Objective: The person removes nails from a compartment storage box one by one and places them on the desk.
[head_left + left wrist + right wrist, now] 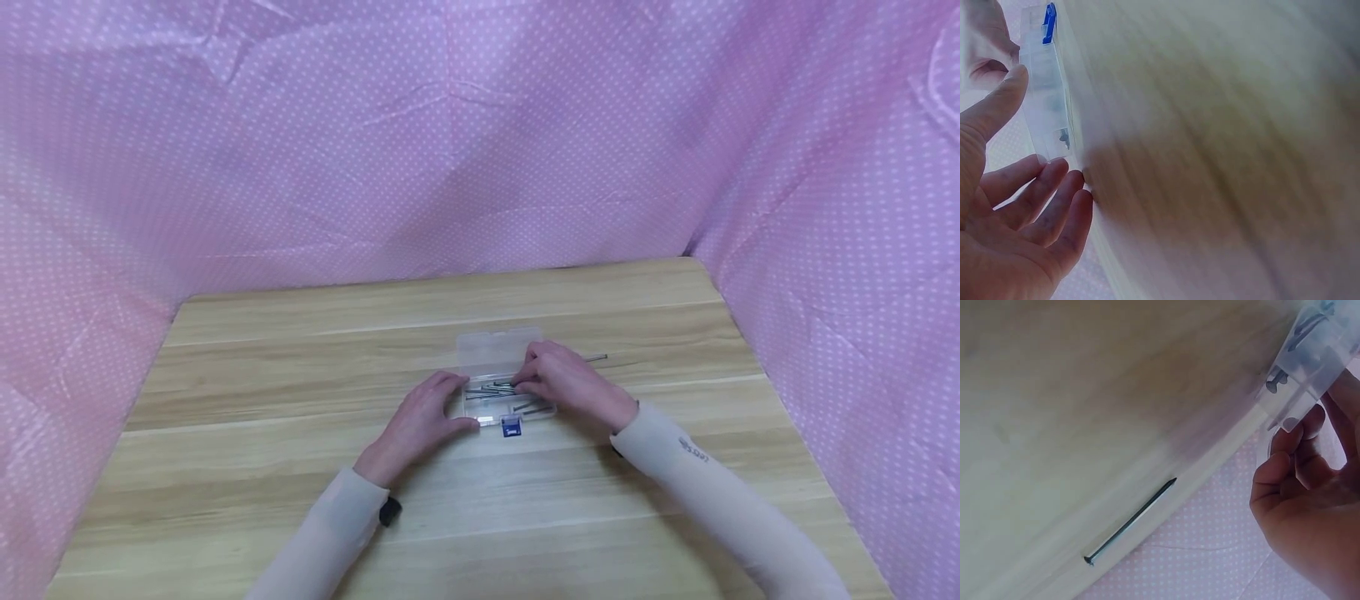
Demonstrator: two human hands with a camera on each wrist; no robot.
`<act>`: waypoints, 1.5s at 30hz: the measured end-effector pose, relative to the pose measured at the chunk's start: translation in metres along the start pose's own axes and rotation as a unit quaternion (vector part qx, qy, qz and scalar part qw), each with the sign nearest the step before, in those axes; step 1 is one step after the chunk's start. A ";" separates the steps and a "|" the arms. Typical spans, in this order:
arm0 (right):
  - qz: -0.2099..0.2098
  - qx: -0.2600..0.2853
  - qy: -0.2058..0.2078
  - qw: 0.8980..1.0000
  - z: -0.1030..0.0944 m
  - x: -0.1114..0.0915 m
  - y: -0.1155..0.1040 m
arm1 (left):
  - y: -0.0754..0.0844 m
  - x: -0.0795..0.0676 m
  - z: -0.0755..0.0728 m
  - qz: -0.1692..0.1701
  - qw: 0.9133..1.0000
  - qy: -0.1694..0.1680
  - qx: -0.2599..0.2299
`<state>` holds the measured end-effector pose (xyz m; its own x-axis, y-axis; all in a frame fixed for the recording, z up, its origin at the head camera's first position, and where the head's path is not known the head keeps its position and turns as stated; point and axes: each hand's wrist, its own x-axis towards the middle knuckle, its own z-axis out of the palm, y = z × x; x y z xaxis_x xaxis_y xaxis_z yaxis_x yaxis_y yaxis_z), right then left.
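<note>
A clear plastic box (491,408) with its lid (495,350) raised at the back sits on the table, a blue latch (511,427) at its front. Several nails (487,391) lie in the back compartment and a few more in the front right one. My left hand (422,421) grips the box's left end, thumb (997,103) at the front wall and fingers toward the back corner. Over the back compartment, my right hand (566,379) has its fingers bent and its fingertips down among the nails; whether they pinch one is hidden.
One loose nail (1132,522) lies on the wooden table (300,358) to the right of the box, partly behind my right hand in the head view. Pink dotted cloth (450,167) hangs around the table's back and sides.
</note>
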<state>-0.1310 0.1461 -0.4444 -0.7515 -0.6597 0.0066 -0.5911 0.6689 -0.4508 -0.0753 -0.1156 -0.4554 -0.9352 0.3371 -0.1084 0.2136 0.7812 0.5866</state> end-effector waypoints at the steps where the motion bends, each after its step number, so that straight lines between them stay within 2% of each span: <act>1: -0.004 -0.002 -0.002 1.000 0.000 0.001 0.000 | 0.000 0.000 0.000 0.000 1.000 0.000 0.000; 15: -0.065 -0.060 -0.026 0.996 -0.003 0.010 0.001 | 0.001 0.000 0.000 -0.006 1.000 -0.003 -0.002; 20: -0.069 -0.072 -0.035 0.994 -0.004 0.011 0.000 | -0.001 0.000 -0.001 -0.001 1.000 -0.002 -0.004; 30: -0.083 -0.079 -0.004 0.993 -0.001 0.008 0.002 | -0.001 0.000 0.000 0.004 1.000 0.002 0.001; 36: -0.094 -0.085 -0.005 0.992 0.000 0.007 0.002 | -0.002 0.000 0.000 0.009 1.000 0.006 -0.001; 45: -0.107 -0.065 -0.001 0.992 0.001 0.004 0.006 | -0.002 0.000 -0.001 0.011 1.000 0.003 -0.001</act>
<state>-0.1373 0.1475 -0.4482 -0.6040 -0.7920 0.0887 -0.7703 0.5516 -0.3198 -0.0762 -0.1175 -0.4557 -0.9322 0.3504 -0.0910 0.2331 0.7733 0.5896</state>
